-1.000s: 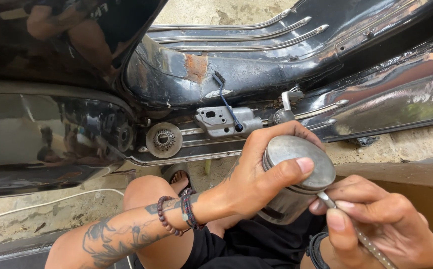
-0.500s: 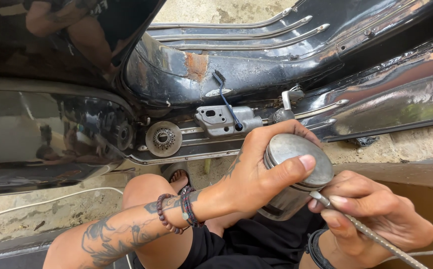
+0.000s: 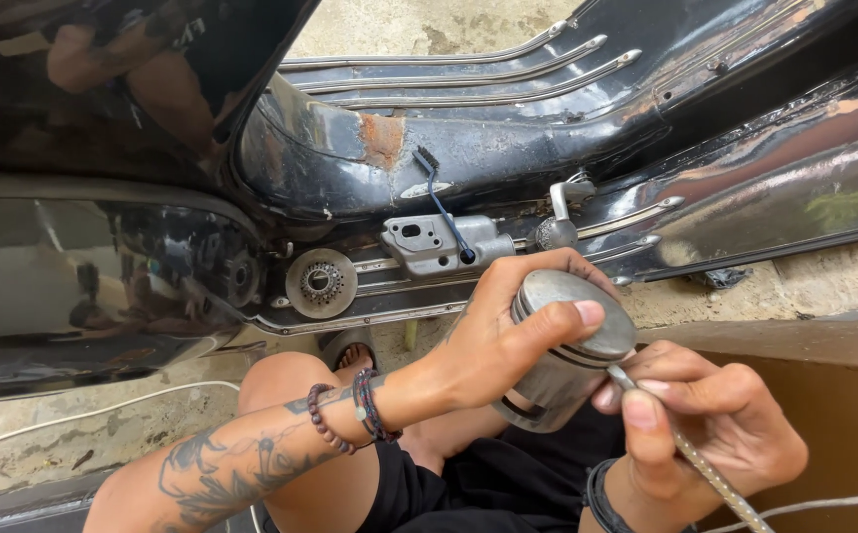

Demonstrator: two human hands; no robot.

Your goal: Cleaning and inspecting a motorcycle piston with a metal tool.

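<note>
Two hands are used: the grey metal cylindrical piston (image 3: 567, 345) is enclosed by the left hand (image 3: 508, 341) above the lap, while the thin round metal file (image 3: 690, 454) is pinched by the right hand (image 3: 715, 434); light, even strokes along the groove seem advisable.

The piston (image 3: 567, 341) is dull grey metal, smooth on top. The file (image 3: 690, 456) is rough metal. The bodywork (image 3: 103, 266) is glossy black with a rust patch (image 3: 381, 138).

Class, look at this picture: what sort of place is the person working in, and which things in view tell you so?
Probably an outdoor, informal repair spot for a scooter. The black scooter body lies on its side on bare sandy ground, and the left hand holds a metal piston while the right hand works it with a thin tool.
</note>
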